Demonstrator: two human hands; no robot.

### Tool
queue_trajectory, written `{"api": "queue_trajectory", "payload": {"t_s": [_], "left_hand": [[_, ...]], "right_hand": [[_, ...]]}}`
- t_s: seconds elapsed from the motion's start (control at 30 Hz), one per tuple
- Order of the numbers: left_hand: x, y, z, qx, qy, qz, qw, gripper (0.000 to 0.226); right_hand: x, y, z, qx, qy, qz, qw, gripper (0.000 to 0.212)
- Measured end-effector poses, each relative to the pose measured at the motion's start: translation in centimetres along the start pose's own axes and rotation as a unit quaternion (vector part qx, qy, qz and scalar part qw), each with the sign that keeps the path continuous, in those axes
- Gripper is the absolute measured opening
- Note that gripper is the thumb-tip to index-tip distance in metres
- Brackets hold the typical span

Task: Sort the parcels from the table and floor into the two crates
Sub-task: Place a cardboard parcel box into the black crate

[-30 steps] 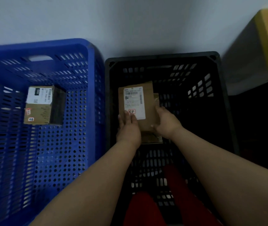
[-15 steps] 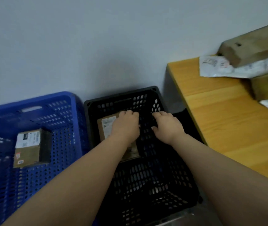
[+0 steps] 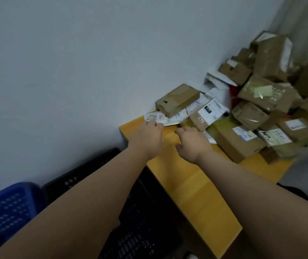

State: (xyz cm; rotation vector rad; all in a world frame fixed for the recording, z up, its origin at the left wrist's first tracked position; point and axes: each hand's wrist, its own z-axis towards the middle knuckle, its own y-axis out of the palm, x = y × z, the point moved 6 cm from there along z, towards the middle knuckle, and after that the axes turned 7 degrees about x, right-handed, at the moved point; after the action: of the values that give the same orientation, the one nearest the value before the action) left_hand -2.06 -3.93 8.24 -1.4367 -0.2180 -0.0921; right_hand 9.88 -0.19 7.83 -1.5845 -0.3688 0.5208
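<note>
Reaching hands (image 3: pixel 146 139) (image 3: pixel 191 143), loosely open, left fingertips at white mailer (image 3: pixel 156 117).

light: dim, flat, soft | blur: motion smear throughout | edges: wide-angle bending

Worktop (image 3: pixel 192 186): yellow-orange wood tone. Far-right parcel pile (image 3: pixel 273 101): brown cardboard, several with white labels printed in black. Flat mailer (image 3: pixel 160 118) at the far left worktop corner: white with a small red mark. Near-left blue crate (image 3: pixel 5 208): perforated wall. Black crate (image 3: pixel 138 230) beside it: perforated wall. Wall (image 3: pixel 93 62): plain pale grey.
</note>
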Motion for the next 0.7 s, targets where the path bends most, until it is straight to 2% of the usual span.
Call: {"api": "queue_trajectory", "payload": {"t_s": [0.17,0.3,0.5,0.7], "left_hand": [[5.5,-0.4,3.1,0.000,0.041,0.005,0.999,0.044],[8.9,1.3,5.6,-0.008,0.043,0.008,0.999,0.046],[11.9,6.6,10.2,-0.044,-0.013,0.018,0.999,0.059],[12.6,10.3,15.0,-0.055,-0.108,0.021,0.992,0.099]], "right_hand": [[5.4,-2.0,-0.4,0.042,0.031,0.000,0.999,0.040],[10.6,-1.7,-0.1,0.045,0.047,0.014,0.998,0.043],[18.9,1.0,2.2,0.006,0.042,0.039,0.998,0.033],[24.9,2.8,6.8,-0.011,0.024,0.037,0.999,0.031]]}}
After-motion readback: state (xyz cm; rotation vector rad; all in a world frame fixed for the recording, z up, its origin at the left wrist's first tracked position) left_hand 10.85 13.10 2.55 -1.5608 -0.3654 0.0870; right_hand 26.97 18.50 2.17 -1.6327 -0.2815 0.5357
